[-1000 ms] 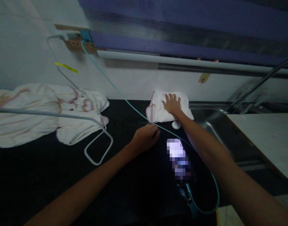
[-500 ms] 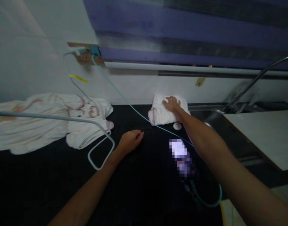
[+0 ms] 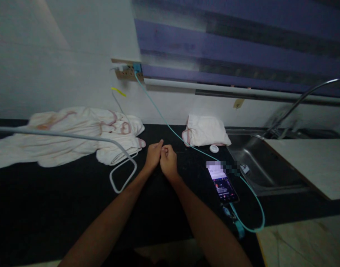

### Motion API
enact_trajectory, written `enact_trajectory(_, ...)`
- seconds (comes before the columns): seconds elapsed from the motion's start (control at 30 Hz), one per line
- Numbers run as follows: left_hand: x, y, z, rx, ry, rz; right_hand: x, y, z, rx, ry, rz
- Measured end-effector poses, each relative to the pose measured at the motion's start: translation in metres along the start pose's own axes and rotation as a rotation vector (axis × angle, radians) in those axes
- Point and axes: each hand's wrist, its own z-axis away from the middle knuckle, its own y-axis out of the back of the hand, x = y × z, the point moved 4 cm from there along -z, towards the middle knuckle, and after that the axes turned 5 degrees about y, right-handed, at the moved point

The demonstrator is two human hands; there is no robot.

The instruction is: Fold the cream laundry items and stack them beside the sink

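The left hand [image 3: 153, 155] and the right hand [image 3: 167, 160] met side by side over the black countertop [image 3: 47, 200], fingers curled and touching each other; whether they pinched anything could not be told. At about two o'clock from them lay a folded white cloth [image 3: 206, 130], well apart, with a small white round object [image 3: 214, 148] just beside its lower edge. At four o'clock a phone [image 3: 222, 182] lay lit, a teal charging cable [image 3: 170, 128] running up to the wall socket [image 3: 127, 71]. At nine o'clock sprawled a rumpled white towel [image 3: 61, 133]. The sink [image 3: 259, 167] sat at three o'clock.
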Motion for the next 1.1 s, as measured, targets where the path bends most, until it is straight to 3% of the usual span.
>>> enact_trajectory(0.17,-0.003,-0.004,-0.005,-0.048,-0.004,-0.007,0.020,0.002,-0.020,-0.025,-0.025,-0.005)
enact_trajectory(0.5,0.006,-0.001,-0.011,-0.058,-0.155,-0.170,0.017,0.010,-0.025,-0.080,-0.007,0.085)
enact_trajectory(0.73,0.001,0.001,-0.016,-0.022,-0.153,-0.313,0.017,0.005,-0.025,-0.173,-0.042,0.055)
enact_trajectory(0.83,-0.005,0.016,-0.019,0.058,-0.105,-0.403,0.019,0.001,-0.025,-0.198,-0.036,0.085)
enact_trajectory(1.1,-0.013,0.083,-0.026,0.282,-0.045,-0.617,0.023,-0.005,-0.025,-0.235,-0.027,0.116)
